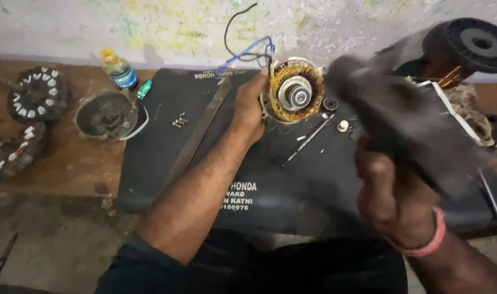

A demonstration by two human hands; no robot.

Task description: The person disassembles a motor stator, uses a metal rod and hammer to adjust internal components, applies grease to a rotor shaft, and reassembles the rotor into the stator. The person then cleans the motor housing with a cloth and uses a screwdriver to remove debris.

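Closest to me, my right hand (393, 201) is clenched on a dark, motion-blurred tool (406, 117), raised just right of the copper-wound stator (293, 91). My left hand (249, 109) has its grip closed on the stator's left rim, propping it upright on the black mat (167, 158) over the desk (58, 163). I see a thin rod (308, 139) lying just below it.

A small bottle (118, 68) with a yellow cap stands near the wall, beside a round grey motor cover (106, 115). 2 wound stators (39, 93) lie at the far left, and a long flat metal bar (197, 132) rests on the black mat (292, 190).
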